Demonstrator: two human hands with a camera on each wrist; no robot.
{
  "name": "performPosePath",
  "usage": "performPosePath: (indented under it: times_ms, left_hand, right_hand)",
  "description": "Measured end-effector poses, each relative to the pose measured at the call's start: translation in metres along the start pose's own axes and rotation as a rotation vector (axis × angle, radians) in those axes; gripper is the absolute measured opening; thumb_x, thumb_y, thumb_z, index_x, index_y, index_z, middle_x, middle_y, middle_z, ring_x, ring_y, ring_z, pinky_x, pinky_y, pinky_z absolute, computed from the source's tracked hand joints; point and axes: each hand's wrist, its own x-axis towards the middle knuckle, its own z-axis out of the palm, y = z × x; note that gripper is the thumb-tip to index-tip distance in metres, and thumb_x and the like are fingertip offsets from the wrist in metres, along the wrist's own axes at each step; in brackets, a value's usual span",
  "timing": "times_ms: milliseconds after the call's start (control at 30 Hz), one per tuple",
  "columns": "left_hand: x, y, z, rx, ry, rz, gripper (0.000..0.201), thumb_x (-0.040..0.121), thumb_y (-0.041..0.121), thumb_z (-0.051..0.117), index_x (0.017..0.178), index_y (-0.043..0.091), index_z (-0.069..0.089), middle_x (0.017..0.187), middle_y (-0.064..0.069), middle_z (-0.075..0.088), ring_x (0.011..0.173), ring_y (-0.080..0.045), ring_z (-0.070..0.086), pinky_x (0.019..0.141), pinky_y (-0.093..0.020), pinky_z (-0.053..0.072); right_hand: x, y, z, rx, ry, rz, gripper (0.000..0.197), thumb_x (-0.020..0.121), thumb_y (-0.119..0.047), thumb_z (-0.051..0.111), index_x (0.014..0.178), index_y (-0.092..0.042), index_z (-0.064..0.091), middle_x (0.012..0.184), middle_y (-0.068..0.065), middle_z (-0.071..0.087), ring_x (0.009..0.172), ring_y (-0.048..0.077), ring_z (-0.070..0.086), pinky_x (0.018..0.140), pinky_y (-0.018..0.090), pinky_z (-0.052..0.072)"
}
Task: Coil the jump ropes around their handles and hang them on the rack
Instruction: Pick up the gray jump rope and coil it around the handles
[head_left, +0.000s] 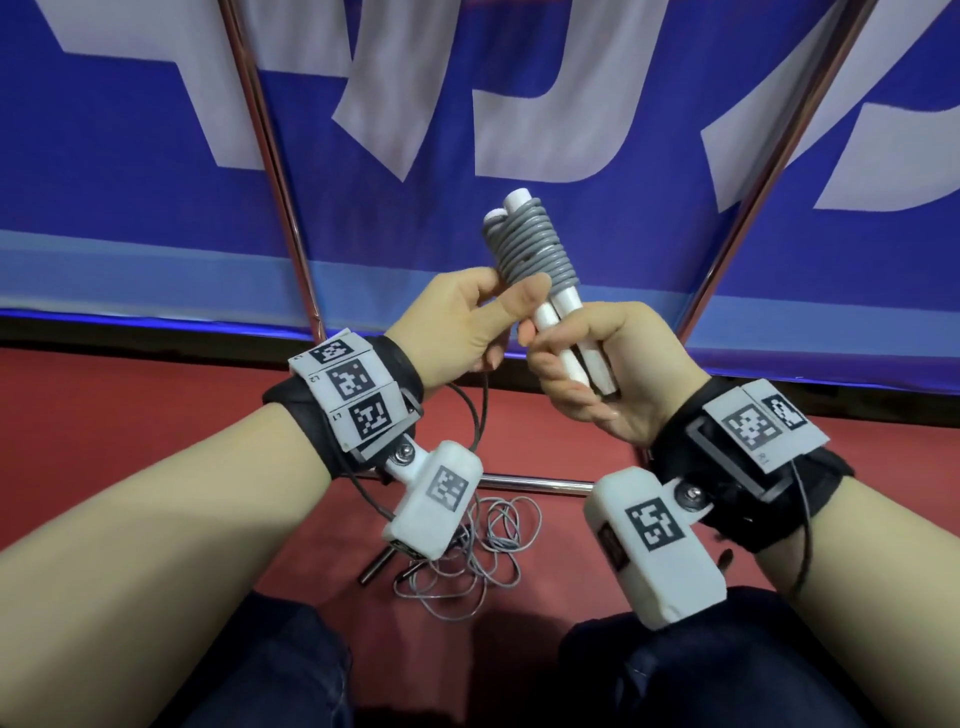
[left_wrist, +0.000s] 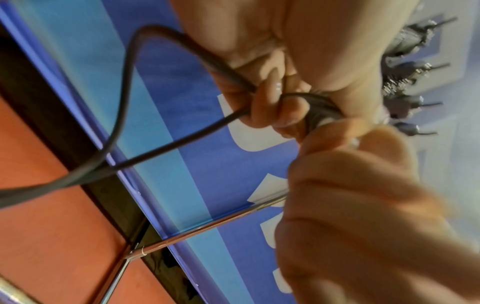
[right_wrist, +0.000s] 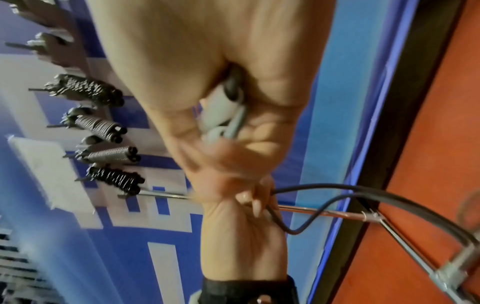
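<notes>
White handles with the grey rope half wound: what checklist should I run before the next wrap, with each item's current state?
1. Right hand grips both white handles together: ok.
2. Left hand holds the free grey rope: ok.
3. Coils lie tight and side by side: ok.
4. Rope fully wound: not ok; a loose length hangs free.
5. Slack free of the loose rope on the floor: cannot tell.
6. Free hook on the rack: cannot tell.

Grey jump rope (head_left: 535, 248) coiled tightly around paired white handles (head_left: 574, 340), held tilted; coiled ropes (right_wrist: 103, 131) hang on rack pegs behind.
</notes>
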Motion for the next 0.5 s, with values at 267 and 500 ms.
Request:
performPosePath:
  times_ms: [267, 500]
  left_hand:
    - [0.003, -0.005, 0.001, 0.098, 0.228, -0.018, 0.042, 0.083, 0.039, 0.069, 0.059, 0.010, 0.050, 0.037, 0.003, 0.042, 0.031, -0.008, 0.037, 0.038, -0.017, 0.031]
    - [0.003, -0.008, 0.006, 0.200, 0.346, 0.026, 0.048, 0.081, 0.040, 0.071, 0.053, 0.016, 0.040, 0.042, 0.009, 0.035, 0.042, -0.009, 0.033, 0.043, -0.018, 0.028]
  right_hand:
    - [0.022, 0.019, -0.002, -1.120, 0.521, -0.261, 0.016, 0.085, -0.020, 0.060, 0.086, -0.010, 0.047, 0.075, 0.005, 0.057, 0.067, 0.029, 0.055, 0.059, 0.035, 0.044]
    - [0.022, 0.023, 0.008, -1.447, 0.562, -0.340, 0.017, 0.098, -0.024, 0.040, 0.093, -0.012, 0.029, 0.080, 0.003, 0.045, 0.069, 0.029, 0.041, 0.059, 0.034, 0.028]
